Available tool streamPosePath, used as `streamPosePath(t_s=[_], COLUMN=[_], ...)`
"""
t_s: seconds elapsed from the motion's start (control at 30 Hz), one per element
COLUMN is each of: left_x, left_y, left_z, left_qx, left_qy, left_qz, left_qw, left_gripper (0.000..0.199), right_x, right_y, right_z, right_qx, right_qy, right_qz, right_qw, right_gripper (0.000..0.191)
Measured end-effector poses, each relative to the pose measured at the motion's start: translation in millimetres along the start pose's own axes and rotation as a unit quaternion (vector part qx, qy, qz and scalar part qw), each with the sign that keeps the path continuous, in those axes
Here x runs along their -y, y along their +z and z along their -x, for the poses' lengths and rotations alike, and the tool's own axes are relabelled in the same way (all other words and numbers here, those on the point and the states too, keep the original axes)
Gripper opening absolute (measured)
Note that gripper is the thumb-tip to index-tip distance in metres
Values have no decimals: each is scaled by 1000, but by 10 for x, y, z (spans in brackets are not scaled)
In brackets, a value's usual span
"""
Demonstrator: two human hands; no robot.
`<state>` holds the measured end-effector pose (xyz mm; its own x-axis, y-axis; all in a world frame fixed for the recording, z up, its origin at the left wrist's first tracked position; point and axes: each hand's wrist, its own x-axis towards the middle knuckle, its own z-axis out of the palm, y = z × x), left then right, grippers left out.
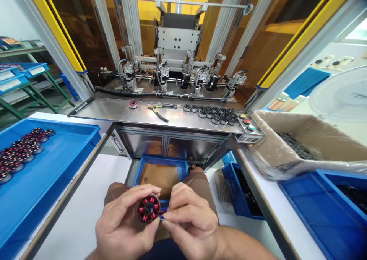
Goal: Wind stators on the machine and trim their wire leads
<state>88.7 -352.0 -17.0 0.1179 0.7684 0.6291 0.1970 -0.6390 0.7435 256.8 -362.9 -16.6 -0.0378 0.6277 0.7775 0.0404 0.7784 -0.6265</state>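
Note:
My left hand (126, 221) is wrapped round a motor stator (148, 208), a dark ring with red copper windings whose open face points up at me. Beside its right edge, my right hand (190, 218) is closed in a pinch on a thin red wire (164, 212) that comes off the stator. A small bit of blue shows at these fingertips; I cannot tell what it is. Both hands are above my lap. On the steel ledge ahead lie another red-wound stator (132, 104), green-handled pliers (159, 114) and several black stator cores (216, 114).
A blue tray (65, 145) with rows of wound stators stands at left. The machine's clamps (164, 78) rise behind the ledge; push buttons (247, 121) sit at its right end. At right are a lined cardboard box (329, 137) and blue bins (304, 199).

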Motion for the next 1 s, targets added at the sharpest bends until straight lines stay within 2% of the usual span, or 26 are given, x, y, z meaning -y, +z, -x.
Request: streamPosePath(t_s=[0.1, 0.23, 0.33, 0.4, 0.53, 0.63, 0.73, 0.83, 0.93, 1.0], left_x=[-19, -12, -13, -42, -157, -197, -146, -53, 4, 1], left_y=[-10, -25, -12, 12, 70, 80, 54, 37, 60, 87], left_z=[-6, 10, 16, 12, 1, -20, -63, -86, -59, -30], left_qx=[-3, 8, 28, 43, 31, 28, 91, 146, 129, 95], left_qy=[4, -85, -170, -224, -324, -357, -344, -333, -353, -357], left_qz=[3, 94, 209, 259, 302, 303, 305, 344, 394, 392], left_qw=[1000, 992, 963, 938, 896, 883, 883, 866, 839, 842], left_gripper=[47, 41, 34, 35, 42, 45, 39, 35, 40, 43], right_x=[-28, -101, -150, -172, -186, -171, -150, -139, -137, -131], right_y=[4, -118, -247, -300, -296, -262, -257, -263, -254, -240], right_z=[-1, -93, -243, -345, -474, -514, -518, -458, -320, -215], right_qx=[9, 35, 80, 124, 184, 203, 199, 171, 99, 49], right_qy=[-15, -23, -32, -47, -72, -89, -99, -107, -124, -139], right_qz=[-5, -17, -12, -11, -27, -38, -37, -6, 45, 86], right_qw=[1000, 999, 996, 991, 980, 974, 974, 979, 986, 985], right_gripper=[11, 18, 29, 30, 21, 18, 17, 16, 7, 15])
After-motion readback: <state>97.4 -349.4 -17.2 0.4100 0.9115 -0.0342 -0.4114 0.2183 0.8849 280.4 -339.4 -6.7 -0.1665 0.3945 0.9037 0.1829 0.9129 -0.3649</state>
